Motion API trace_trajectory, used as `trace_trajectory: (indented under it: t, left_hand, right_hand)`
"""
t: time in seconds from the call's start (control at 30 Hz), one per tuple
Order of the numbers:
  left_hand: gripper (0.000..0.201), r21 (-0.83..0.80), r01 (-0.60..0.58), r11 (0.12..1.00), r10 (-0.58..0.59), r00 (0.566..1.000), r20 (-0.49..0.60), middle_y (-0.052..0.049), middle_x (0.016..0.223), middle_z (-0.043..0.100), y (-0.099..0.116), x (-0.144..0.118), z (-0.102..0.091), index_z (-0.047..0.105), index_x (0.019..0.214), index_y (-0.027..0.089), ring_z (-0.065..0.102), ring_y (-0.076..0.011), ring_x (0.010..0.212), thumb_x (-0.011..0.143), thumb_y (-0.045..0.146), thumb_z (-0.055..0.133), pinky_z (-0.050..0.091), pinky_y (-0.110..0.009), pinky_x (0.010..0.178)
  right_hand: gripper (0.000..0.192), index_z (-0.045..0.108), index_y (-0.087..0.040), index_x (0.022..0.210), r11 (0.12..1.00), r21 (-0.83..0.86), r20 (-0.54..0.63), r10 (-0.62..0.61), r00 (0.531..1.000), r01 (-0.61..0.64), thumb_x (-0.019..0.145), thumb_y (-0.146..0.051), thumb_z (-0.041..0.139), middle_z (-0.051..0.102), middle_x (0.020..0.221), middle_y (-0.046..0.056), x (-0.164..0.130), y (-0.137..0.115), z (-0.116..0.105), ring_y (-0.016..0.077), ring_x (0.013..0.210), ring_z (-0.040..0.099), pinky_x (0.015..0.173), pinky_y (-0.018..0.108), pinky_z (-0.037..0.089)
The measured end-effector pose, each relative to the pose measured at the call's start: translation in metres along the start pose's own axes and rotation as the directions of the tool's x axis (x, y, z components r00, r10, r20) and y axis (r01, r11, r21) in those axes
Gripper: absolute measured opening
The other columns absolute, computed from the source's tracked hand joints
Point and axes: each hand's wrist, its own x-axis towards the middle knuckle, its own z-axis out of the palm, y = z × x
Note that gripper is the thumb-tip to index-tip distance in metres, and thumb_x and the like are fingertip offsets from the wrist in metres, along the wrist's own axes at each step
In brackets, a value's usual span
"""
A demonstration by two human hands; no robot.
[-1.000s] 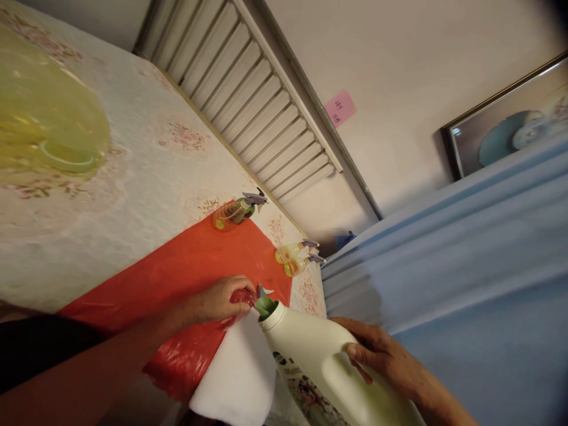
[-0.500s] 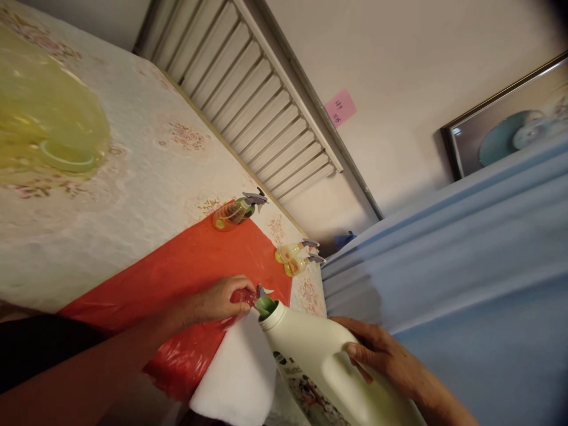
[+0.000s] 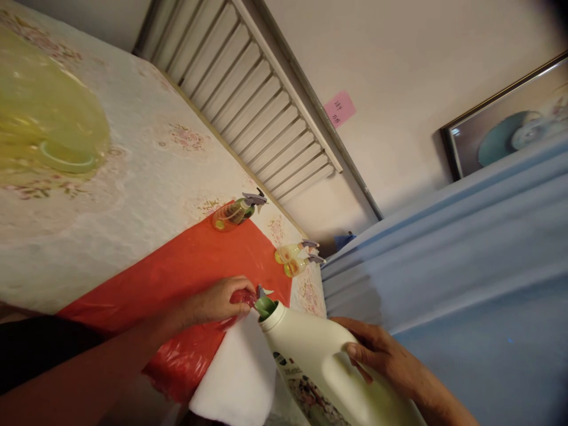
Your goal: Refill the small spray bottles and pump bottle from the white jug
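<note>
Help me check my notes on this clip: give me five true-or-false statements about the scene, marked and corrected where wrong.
1. The right hand holds the large jug. True.
2. The mouth of the large jug is covered by a cap. False: it is uncapped, with a green spout showing in it.
3. The left hand is spread wide open. False: it is closed around a reddish thing beside the green spout.
4. Two yellowish spray bottles are next to each other near the blue curtain. True.
5. The plastic sheet on the table is green. False: it is red.
</note>
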Motion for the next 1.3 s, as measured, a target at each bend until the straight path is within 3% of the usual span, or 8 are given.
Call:
trace_trajectory:
  t: [0.17, 0.4, 0.87, 1.3]
  left_hand:
    - [0.021, 0.009, 0.004, 1.0, -0.004, 1.0, 0.002, -0.001, 0.098, 0.066, -0.0009, -0.0002, 0.0001, 0.065, 0.093, 0.021, 0.062, -0.0192, 0.093, 0.073, 0.024, 0.061, 0.047, -0.028, 0.085]
    - [0.021, 0.009, -0.018, 1.0, 0.018, 1.0, -0.009, -0.001, 0.097, 0.067, 0.0002, 0.0001, 0.0002, 0.065, 0.093, 0.022, 0.062, -0.0199, 0.093, 0.072, 0.023, 0.06, 0.048, -0.03, 0.086]
    - [0.019, -0.007, -0.009, 1.0, 0.009, 1.0, -0.001, -0.001, 0.096, 0.066, 0.0017, -0.0003, 0.0001, 0.066, 0.092, 0.021, 0.062, -0.0198, 0.093, 0.073, 0.022, 0.06, 0.047, -0.03, 0.086]
    - [0.021, -0.002, -0.023, 1.0, 0.023, 1.0, -0.007, -0.001, 0.096, 0.067, -0.002, -0.0002, 0.0009, 0.065, 0.092, 0.022, 0.062, -0.0197, 0.093, 0.072, 0.021, 0.06, 0.048, -0.03, 0.087]
  right_hand:
    - [0.058, 0.057, -0.02, 0.134, 1.0, 0.021, 0.018, -0.002, 1.0, 0.002, 0.09, -0.056, 0.055, 0.064, 0.087, 0.004, -0.0008, 0.0015, -0.0006, 0.0105, 0.058, 0.045, 0.051, 0.022, 0.036]
    - [0.058, 0.058, -0.02, 0.134, 1.0, 0.0, -0.014, -0.003, 1.0, 0.003, 0.089, -0.057, 0.056, 0.063, 0.079, 0.003, -0.0016, 0.0003, -0.0002, 0.0119, 0.058, 0.048, 0.051, 0.023, 0.038]
    - [0.062, 0.058, -0.019, 0.133, 1.0, -0.016, -0.013, 0.009, 1.0, -0.01, 0.087, -0.06, 0.056, 0.066, 0.086, 0.005, -0.0011, -0.0042, -0.0006, 0.013, 0.06, 0.052, 0.052, 0.023, 0.041]
    - [0.059, 0.058, -0.019, 0.133, 1.0, -0.01, 0.01, 0.002, 1.0, -0.002, 0.088, -0.059, 0.055, 0.065, 0.086, 0.005, -0.0004, -0.0064, -0.0006, 0.0114, 0.058, 0.047, 0.051, 0.023, 0.038]
